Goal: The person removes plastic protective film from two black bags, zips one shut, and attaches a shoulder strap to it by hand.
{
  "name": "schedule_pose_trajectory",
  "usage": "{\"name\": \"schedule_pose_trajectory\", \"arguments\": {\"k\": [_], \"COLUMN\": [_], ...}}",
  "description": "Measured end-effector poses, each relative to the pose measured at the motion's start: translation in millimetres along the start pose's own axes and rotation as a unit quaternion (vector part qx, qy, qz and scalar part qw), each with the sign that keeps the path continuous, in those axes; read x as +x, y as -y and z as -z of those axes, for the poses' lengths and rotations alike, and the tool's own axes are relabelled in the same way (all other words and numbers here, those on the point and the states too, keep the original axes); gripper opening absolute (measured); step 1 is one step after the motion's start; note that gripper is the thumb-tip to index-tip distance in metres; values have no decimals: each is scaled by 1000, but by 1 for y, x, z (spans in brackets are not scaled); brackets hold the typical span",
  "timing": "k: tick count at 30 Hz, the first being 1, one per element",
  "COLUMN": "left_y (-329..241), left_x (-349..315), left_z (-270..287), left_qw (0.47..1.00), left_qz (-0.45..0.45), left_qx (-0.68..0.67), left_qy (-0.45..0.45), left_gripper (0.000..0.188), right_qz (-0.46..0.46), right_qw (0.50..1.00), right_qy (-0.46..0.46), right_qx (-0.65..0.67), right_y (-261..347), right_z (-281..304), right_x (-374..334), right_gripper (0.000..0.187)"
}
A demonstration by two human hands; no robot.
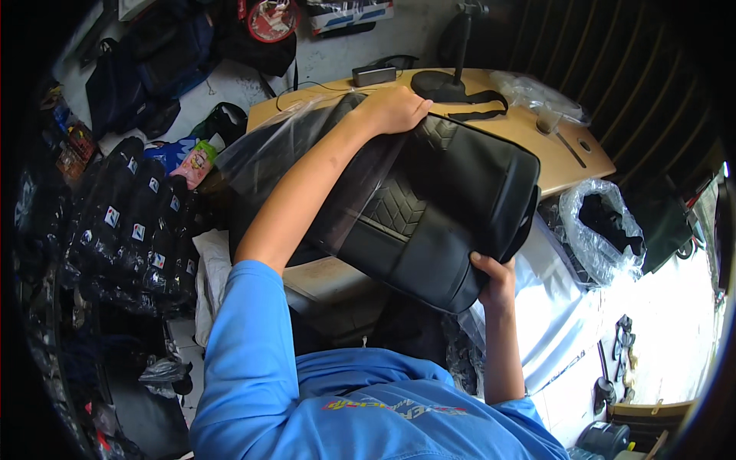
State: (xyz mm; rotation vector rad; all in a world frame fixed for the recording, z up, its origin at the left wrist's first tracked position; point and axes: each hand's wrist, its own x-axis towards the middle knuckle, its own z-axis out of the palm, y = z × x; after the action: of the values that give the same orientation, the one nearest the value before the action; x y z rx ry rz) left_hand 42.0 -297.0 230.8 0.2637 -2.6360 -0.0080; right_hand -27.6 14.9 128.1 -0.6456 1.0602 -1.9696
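Note:
A black backpack with quilted chevron panels is held tilted in front of me, over the near edge of the table. A clear plastic bag covers its left part and spreads out beyond it to the left. My left hand is closed at the backpack's far edge, on the edge of the plastic bag; its fingertips are partly hidden. At the right near corner my right hand grips the backpack, thumb on top and fingers hidden beneath.
The wooden table carries a black stand, a small dark box, a cup and crumpled plastic. Several wrapped black packages are stacked at left. An open plastic sack stands at right.

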Motion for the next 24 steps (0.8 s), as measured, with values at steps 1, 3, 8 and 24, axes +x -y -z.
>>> {"name": "schedule_pose_trajectory", "arguments": {"k": [1,3,8,24], "left_y": [3,-5,-17,-71], "left_x": [5,9,14,62], "left_z": [-5,-16,-26,-12], "left_qw": [1000,995,978,952], "left_qz": [-3,-21,125,192], "left_qx": [-1,-47,-90,-131], "left_qy": [1,-89,-139,-197], "left_gripper": [37,42,50,46], "right_qz": [2,-40,-62,-88], "right_qw": [1000,999,998,986], "right_qy": [-3,-2,8,137], "right_qx": [0,-17,-9,-47], "right_y": [2,8,21,-17], "right_z": [2,3,-21,-98], "right_x": [5,14,27,74], "right_gripper": [42,42,38,35]}}
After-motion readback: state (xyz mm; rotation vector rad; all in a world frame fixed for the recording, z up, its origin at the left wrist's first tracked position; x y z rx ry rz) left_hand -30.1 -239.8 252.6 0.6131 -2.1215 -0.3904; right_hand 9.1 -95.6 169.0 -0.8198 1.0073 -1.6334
